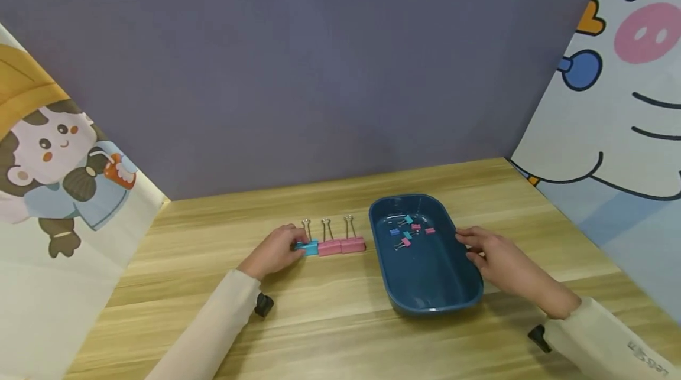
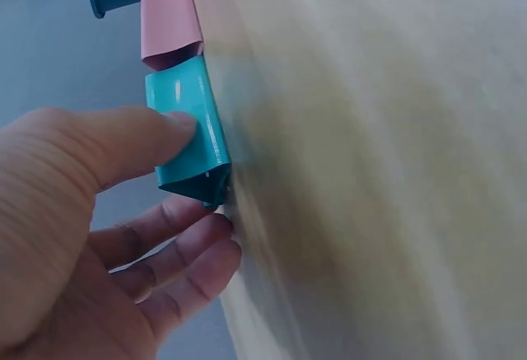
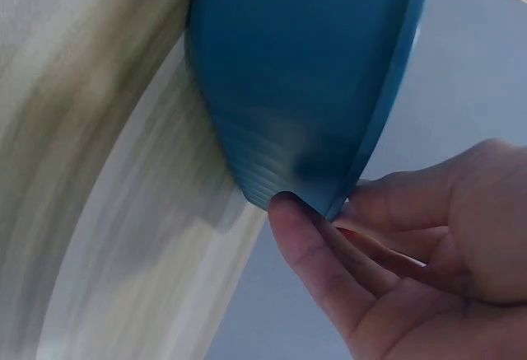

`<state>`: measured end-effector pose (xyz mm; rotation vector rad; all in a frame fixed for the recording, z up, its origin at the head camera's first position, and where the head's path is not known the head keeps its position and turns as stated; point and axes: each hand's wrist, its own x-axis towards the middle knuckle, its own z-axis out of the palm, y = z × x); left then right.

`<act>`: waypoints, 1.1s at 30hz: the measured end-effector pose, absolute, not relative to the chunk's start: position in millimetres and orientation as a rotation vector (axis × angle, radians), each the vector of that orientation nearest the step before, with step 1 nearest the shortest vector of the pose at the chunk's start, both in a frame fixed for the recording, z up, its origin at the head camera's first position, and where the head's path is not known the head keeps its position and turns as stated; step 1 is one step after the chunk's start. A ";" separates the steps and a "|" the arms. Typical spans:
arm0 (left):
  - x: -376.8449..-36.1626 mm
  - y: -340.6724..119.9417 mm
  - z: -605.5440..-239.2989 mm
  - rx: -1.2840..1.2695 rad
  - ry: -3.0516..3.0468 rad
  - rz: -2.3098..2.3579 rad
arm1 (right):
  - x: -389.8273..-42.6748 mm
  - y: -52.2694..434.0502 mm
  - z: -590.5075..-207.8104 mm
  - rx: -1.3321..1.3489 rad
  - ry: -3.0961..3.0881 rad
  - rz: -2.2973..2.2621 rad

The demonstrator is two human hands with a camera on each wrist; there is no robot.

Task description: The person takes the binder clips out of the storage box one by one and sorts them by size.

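table [image 1: 340, 321]: pale wood, bare grain, flat. everything below rests on it. a purple wall stands behind, with cartoon panels at either side.

tray [image 1: 425, 303]: dark blue plastic, oval, with a raised rim; it sits right of centre. likely light and stiff with a smooth wall, so it may slide if nudged. take it by the rim. a handful of small clips [image 1: 409, 231] in teal, pink and blue lie loose at its far end, wire arms pointing every way.

your right hand [image 1: 497, 259]: at the tray's right rim. in the right wrist view your thumb [image 3: 309, 249] sits against the outer wall just under the lip and your fingers [image 3: 387, 212] curl over the edge, so you grip the rim [image 3: 387, 96] lightly.

your left hand [image 1: 276, 250]: at the left end of a row of clips, left of the tray. in the left wrist view your thumb [image 2: 140, 133] presses one face of the teal clip [image 2: 188, 129] and your curled fingers [image 2: 185, 249] meet it from the other side, a pinch on its body.

row of three larger clips: teal clip at left, then two pink clips [image 1: 340, 246], touching side to side, wire arms [image 1: 327, 228] upright. the row lies just beside the tray, not touching it.

handling, teal clip: small and light, with a hard painted metal body whose slick faces give little purchase. the spring is probably stiff. hold the flat sides of the body to move it; squeeze the wire arms only to open the mouth. it will tip easily if pushed high up.
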<state>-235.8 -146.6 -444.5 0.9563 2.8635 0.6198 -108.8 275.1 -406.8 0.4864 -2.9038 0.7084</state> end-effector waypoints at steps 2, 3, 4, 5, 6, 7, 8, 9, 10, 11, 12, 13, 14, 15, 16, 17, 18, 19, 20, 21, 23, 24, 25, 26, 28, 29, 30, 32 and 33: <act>-236.1 -146.3 -445.6 0.968 2.855 0.622 | -106.7 275.5 -409.1 0.478 -2.894 0.723; -236.2 -146.0 -445.7 0.967 2.850 0.627 | -105.8 275.6 -409.7 0.477 -2.891 0.727; -236.2 -145.7 -446.1 0.960 2.848 0.630 | -106.4 276.1 -409.9 0.483 -2.892 0.722; -236.2 -145.3 -446.2 0.953 2.846 0.633 | -106.9 276.6 -409.8 0.487 -2.894 0.719; -236.3 -144.9 -446.3 0.955 2.844 0.631 | -107.4 277.1 -409.5 0.490 -2.895 0.716; -236.3 -144.3 -445.9 0.958 2.847 0.628 | -107.7 277.8 -409.0 0.492 -2.896 0.712; -236.4 -143.4 -444.9 0.965 2.853 0.629 | -108.2 278.4 -408.5 0.494 -2.897 0.707; -236.3 -142.2 -443.0 0.966 2.859 0.638 | -108.6 279.0 -408.1 0.497 -2.896 0.700; -236.1 -140.7 -440.7 0.966 2.868 0.647 | -109.2 279.6 -407.6 0.501 -2.894 0.692; -235.8 -138.9 -437.8 0.960 2.877 0.665 | -109.7 280.2 -407.3 0.505 -2.891 0.686; -236.1 -136.5 -435.0 0.960 2.891 0.682 | -110.3 280.6 -406.9 0.509 -2.889 0.684; -236.0 -133.5 -431.3 0.956 2.908 0.700 | -110.8 281.0 -406.6 0.515 -2.887 0.684; -235.7 -129.7 -427.2 0.959 2.921 0.720 | -111.4 281.2 -406.5 0.521 -2.885 0.683; -235.2 -125.4 -423.2 0.967 2.933 0.742 | -111.9 281.4 -406.2 0.525 -2.886 0.685; -234.8 -120.6 -419.9 0.988 2.948 0.748 | -112.3 281.6 -406.0 0.531 -2.888 0.687; -234.3 -115.3 -416.8 1.016 2.962 0.757 | -112.7 281.6 -405.9 0.536 -2.894 0.688; -233.7 -109.6 -413.9 1.049 2.977 0.754 | -113.0 281.6 -405.6 0.538 -2.900 0.690; -232.5 -103.1 -410.4 1.085 2.984 0.755 | -112.6 281.8 -405.6 0.539 -2.903 0.684; -231.4 -96.7 -407.4 1.120 2.990 0.755 | -112.4 282.0 -405.5 0.536 -2.907 0.677; -230.3 -90.5 -404.9 1.145 2.997 0.750 | -112.1 282.1 -405.5 0.531 -2.910 0.671; -227.9 -78.5 -399.9 1.177 3.002 0.754 | -112.0 282.4 -405.5 0.523 -2.910 0.651; -226.6 -72.9 -397.4 1.184 3.007 0.756 | -112.1 282.5 -405.4 0.518 -2.907 0.645; -225.5 -67.6 -395.1 1.187 3.008 0.760 | -112.3 282.5 -405.3 0.512 -2.904 0.637; -224.1 -62.8 -392.8 1.183 3.009 0.764 | -112.5 282.4 -405.1 0.507 -2.901 0.633; -221.8 -54.3 -388.9 1.177 3.003 0.778 | -112.7 281.7 -404.7 0.506 -2.898 0.630; -220.9 -50.8 -387.3 1.172 2.994 0.784 | -112.8 281.2 -404.5 0.506 -2.897 0.629; -220.0 -47.6 -385.9 1.167 2.978 0.793 | -112.9 280.6 -404.1 0.504 -2.897 0.631; -218.7 -42.0 -383.2 1.157 2.944 0.810 | -113.6 279.0 -403.4 0.501 -2.896 0.627; -218.2 -39.4 -382.2 1.152 2.927 0.817 | -114.1 278.1 -403.1 0.497 -2.898 0.626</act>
